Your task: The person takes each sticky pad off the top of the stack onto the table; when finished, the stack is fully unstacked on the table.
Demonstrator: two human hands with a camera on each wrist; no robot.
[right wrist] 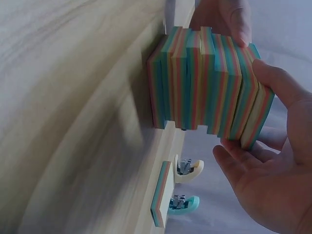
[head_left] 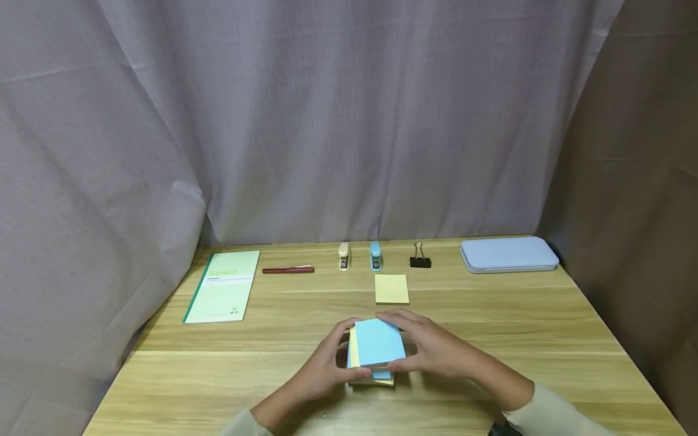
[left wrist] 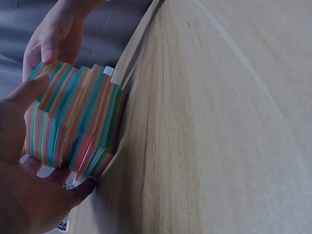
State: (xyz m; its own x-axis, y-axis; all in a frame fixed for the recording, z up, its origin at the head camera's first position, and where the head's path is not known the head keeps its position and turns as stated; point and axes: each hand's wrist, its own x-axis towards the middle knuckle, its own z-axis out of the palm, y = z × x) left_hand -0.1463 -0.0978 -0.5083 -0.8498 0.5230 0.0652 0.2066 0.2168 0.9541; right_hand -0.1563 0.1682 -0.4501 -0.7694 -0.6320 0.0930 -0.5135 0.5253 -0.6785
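Observation:
A tall, uneven stack of sticky note pads (head_left: 380, 342) stands near the front middle of the table, a light-blue pad on top. Multicoloured page edges show along the stack (left wrist: 73, 117) in the left wrist view. My left hand (head_left: 327, 363) grips the stack's left side, thumb in front and fingers behind. From the right, my right hand (head_left: 433, 345) pinches the uppermost pads between thumb and fingers, as the right wrist view shows on the stack (right wrist: 209, 83). Some pads stick out past others. Parts of the far fingers are hidden behind the stack.
Behind the stack lies a single yellow sticky note pad (head_left: 391, 289). Along the back are a green notebook (head_left: 222, 287), a dark red pen (head_left: 288, 270), a cream stapler (head_left: 344, 257), a blue stapler (head_left: 375, 257), a black binder clip (head_left: 420, 261) and a light-blue case (head_left: 508, 254).

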